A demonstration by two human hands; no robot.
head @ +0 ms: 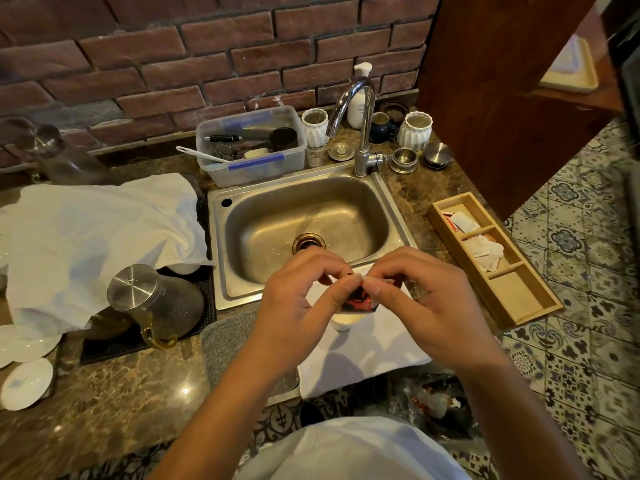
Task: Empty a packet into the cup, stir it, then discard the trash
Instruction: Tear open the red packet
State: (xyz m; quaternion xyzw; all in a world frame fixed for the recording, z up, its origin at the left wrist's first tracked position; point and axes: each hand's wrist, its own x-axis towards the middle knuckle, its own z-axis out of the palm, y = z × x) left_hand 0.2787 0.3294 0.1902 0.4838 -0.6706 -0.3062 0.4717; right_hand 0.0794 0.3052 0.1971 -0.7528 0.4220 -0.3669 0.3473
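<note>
Both hands, left (304,292) and right (419,292), pinch packet (360,299) top | over cup (346,320) | tear small, keep upright.

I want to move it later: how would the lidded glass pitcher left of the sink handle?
The glass pitcher looks fragile and probably slippery, being clear glass. Yellowish liquid inside suggests some weight. Its metal lid might slip off if tilted; I cannot tell how it is fastened.

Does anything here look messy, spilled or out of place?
Mostly no spill shows. The oddest thing is the big white cloth, crumpled over the counter left of the sink. Both hands, left hand and right hand, pinch a red packet above the white cup.
</note>
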